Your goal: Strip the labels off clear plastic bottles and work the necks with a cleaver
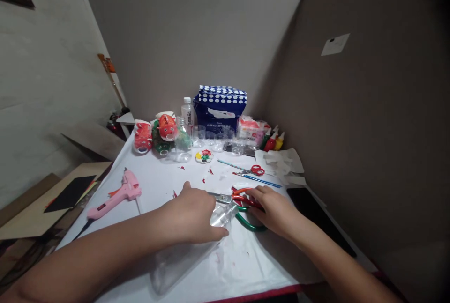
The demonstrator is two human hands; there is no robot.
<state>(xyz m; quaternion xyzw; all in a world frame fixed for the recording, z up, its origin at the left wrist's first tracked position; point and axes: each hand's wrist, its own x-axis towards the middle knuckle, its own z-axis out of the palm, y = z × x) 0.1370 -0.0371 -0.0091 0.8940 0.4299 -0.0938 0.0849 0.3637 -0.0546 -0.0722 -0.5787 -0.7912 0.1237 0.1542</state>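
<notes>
A clear plastic bottle lies slanted on the white-covered table, its neck pointing away to the right. My left hand is closed over its upper part, thumb on the near side; the other fingers are mostly hidden. Just right of the neck, my right hand has its fingers on the red and orange handles of a pair of scissors. The metal blades point left toward my left hand, which hides their tips. A green looped handle sits below them; I cannot tell whether it belongs to a second tool.
A pink glue gun lies left. Red-handled scissors, brushes and a paint palette lie beyond my hands. Painted bottle figures, cut cups, a blue bag and paint bottles stand behind. Right is a black phone-like slab.
</notes>
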